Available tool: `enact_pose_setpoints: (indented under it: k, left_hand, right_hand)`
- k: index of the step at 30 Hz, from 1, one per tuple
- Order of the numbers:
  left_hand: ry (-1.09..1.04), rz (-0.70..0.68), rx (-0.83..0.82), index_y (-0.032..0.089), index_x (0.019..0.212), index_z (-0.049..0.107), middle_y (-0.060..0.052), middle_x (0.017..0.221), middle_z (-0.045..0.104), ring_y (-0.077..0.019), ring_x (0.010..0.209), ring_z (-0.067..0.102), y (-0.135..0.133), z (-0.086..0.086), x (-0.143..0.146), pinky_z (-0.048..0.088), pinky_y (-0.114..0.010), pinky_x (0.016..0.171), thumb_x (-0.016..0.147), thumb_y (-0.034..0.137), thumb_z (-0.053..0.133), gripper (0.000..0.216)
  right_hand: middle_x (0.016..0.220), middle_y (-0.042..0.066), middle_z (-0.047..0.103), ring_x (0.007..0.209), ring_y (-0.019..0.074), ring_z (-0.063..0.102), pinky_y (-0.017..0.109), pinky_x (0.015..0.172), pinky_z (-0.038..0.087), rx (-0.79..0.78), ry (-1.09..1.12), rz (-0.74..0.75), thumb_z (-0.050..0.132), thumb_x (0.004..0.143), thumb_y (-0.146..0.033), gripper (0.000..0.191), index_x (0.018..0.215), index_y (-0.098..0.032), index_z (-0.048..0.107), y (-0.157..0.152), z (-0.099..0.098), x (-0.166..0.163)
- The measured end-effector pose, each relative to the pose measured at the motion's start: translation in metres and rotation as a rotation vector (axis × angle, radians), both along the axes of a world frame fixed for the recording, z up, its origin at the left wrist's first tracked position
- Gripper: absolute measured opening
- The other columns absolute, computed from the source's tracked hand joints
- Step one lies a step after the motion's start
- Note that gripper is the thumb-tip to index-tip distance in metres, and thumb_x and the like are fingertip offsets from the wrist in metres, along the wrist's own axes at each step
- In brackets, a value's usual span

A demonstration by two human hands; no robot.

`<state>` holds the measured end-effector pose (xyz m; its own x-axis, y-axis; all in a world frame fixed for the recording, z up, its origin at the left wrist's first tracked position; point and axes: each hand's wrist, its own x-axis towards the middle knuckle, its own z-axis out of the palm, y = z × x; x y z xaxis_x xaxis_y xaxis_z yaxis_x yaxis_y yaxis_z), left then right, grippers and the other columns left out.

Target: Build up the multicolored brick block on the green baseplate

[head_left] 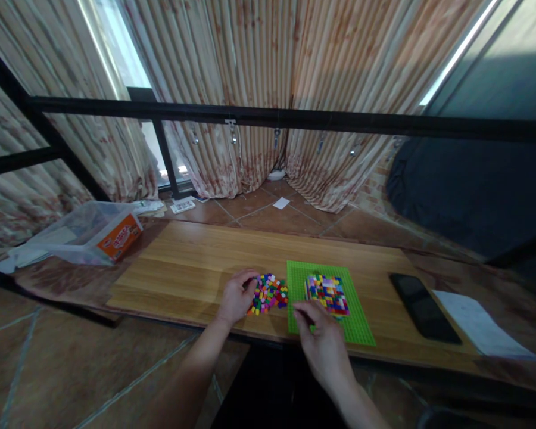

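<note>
A loose pile of small multicoloured toy bricks [268, 293] lies on the wooden board. At its left edge rests my left hand [237, 296], fingers curled inward and thumb close to them; whatever is between them is too small to make out. To the right of the pile is a green studded baseplate [360, 322], bearing a roughly square block of multicoloured bricks [328, 292] built up in layers. My right hand [322, 336] is over the plate's front left part, just before the block. Its thumb and fingers are bent together in a pinch, and their tips hide anything held.
A black phone [424, 307] lies right of the baseplate, beside a white sheet of paper [485, 322]. On the far left stands a clear plastic bin [89, 232] with an orange label. A black metal rail [268, 114] crosses beyond the wooden board [192, 250], in front of curtains.
</note>
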<state>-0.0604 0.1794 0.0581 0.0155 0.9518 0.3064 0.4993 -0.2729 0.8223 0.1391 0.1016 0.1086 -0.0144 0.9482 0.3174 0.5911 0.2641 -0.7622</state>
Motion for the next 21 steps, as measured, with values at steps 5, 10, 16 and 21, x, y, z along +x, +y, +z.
enact_pose_setpoints:
  k: [5,10,16,21]
  left_hand:
    - [-0.004,0.003,0.0,0.023,0.095,0.068,-0.003,0.105,0.069,-0.0172,0.103,0.061,-0.001,0.002,0.001,0.047,-0.035,0.096,0.083,0.02,0.052,0.02]
    - [-0.001,0.012,-0.011,0.023,0.095,0.068,-0.004,0.105,0.069,-0.0171,0.103,0.061,0.0,0.0,0.0,0.046,-0.034,0.096,0.083,0.02,0.052,0.02]
    - [-0.006,0.02,0.003,0.023,0.095,0.068,-0.003,0.106,0.068,-0.0169,0.104,0.061,0.0,-0.002,0.0,0.046,-0.034,0.097,0.083,0.018,0.052,0.021]
    - [-0.009,0.014,0.003,0.022,0.095,0.068,-0.004,0.106,0.068,-0.0172,0.104,0.061,-0.001,0.0,0.0,0.046,-0.034,0.097,0.083,0.019,0.052,0.021]
  right_hand:
    - [0.092,0.006,0.065,0.08,0.0168,0.064,0.028,0.072,0.049,-0.014,-0.208,-0.023,0.041,0.085,-0.014,0.027,0.094,-0.021,0.066,0.004,-0.025,-0.02]
    - [0.088,0.006,0.063,0.078,0.0169,0.063,0.028,0.072,0.048,0.004,-0.362,-0.033,0.041,0.084,-0.011,0.027,0.094,-0.02,0.066,0.02,-0.037,-0.023]
    - [0.084,0.006,0.063,0.078,0.0184,0.062,0.028,0.07,0.047,-0.029,-0.458,-0.008,0.041,0.085,-0.012,0.027,0.093,-0.021,0.065,0.026,-0.037,-0.028]
    - [0.085,0.006,0.062,0.076,0.0182,0.061,0.028,0.069,0.047,-0.043,-0.438,0.02,0.041,0.088,-0.016,0.026,0.095,-0.021,0.065,0.024,-0.033,-0.028]
